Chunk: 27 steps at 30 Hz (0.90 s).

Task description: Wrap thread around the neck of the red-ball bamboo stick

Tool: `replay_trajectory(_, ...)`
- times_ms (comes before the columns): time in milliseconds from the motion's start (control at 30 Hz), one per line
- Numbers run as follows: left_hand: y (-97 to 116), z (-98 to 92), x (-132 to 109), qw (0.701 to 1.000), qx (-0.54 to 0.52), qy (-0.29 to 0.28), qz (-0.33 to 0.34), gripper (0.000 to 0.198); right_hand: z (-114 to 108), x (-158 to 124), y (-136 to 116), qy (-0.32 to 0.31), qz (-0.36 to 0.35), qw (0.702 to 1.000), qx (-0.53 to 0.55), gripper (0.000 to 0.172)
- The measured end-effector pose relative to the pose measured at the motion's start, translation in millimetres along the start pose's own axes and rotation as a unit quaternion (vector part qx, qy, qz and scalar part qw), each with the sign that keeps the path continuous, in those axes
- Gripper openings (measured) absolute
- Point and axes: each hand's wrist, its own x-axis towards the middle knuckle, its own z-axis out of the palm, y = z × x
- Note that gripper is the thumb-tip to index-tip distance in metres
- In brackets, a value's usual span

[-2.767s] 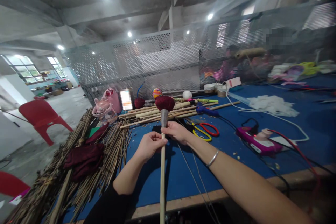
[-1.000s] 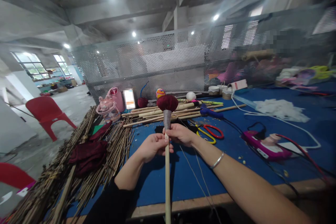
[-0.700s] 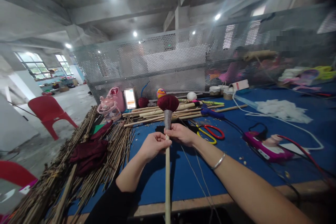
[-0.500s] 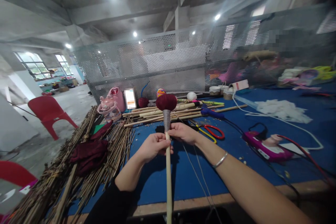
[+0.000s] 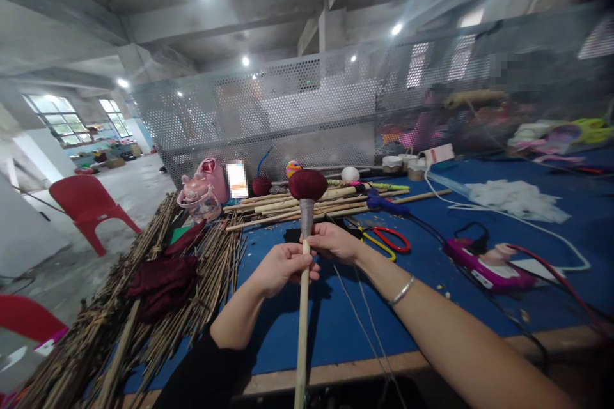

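A padded mallet (image 5: 307, 186) with a dark red cloth head stands upright before me, its pale wooden stick (image 5: 302, 326) running down past the table edge. Grey thread (image 5: 307, 216) is wound tightly around its neck. My left hand (image 5: 283, 266) is closed around the stick just below the winding. My right hand (image 5: 334, 243) pinches at the lower end of the winding, fingertips against the stick. Two loose strands of thread (image 5: 357, 307) hang from near my right hand toward the table edge. What lies right between the right fingertips is hidden.
Bundled thin twigs (image 5: 201, 307) and dark red cloth (image 5: 165, 284) lie to the left. Red-handled scissors (image 5: 391, 239), a blue glue gun (image 5: 388, 204) and a purple power strip (image 5: 489, 265) are on the right. Pale sticks (image 5: 288, 204) lie behind the mallet, before a perforated metal screen (image 5: 268, 115).
The mallet has tipped slightly: its head has shifted a little right and the lower end of the stick a little left. Both hands keep nearly the same place.
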Motion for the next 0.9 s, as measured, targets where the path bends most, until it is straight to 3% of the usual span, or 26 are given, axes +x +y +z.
replay_trajectory(133, 1.0, -0.1, -1.9, 0.998, -0.03, -0.044, -0.021, 0.035, 1.5, 1.8, 5.7, -0.022, -0.006, 0.999, 0.032, 0.034)
replay_trajectory(300, -0.2, 0.8, 0.2, 0.994, 0.091, 0.059, 0.024, 0.036, 1.4, 3.9, 6.6, 0.027, -0.01, 0.999, 0.018, 0.035)
replay_trajectory(400, -0.8, 0.4, 1.5, 0.989, 0.115, 0.084, 0.033, 0.038, 0.6, 4.0, 5.5, 0.044, -0.001, 0.999, -0.005, 0.035)
replay_trajectory(500, -0.2, -1.7, 1.4, 0.993, 0.087, 0.071, 0.028, 0.038, -0.4, 4.0, 6.1, 0.047, -0.006, 0.999, -0.007, 0.034)
replay_trajectory(667, 2.1, -6.3, -0.6, 0.999, 0.028, -0.013, -0.015, 0.037, 1.5, 4.4, 8.6, -0.005, -0.018, 1.0, 0.022, 0.031)
replay_trajectory(733, 1.8, -6.6, -0.6, 0.999, 0.022, -0.021, -0.026, 0.037, 4.5, 4.7, 9.1, -0.007, -0.03, 0.999, 0.026, 0.031)
replay_trajectory(900, -1.5, -3.8, 2.1, 0.995, 0.075, 0.061, 0.037, 0.034, 9.1, 5.0, 7.2, 0.042, -0.019, 0.999, 0.007, 0.035)
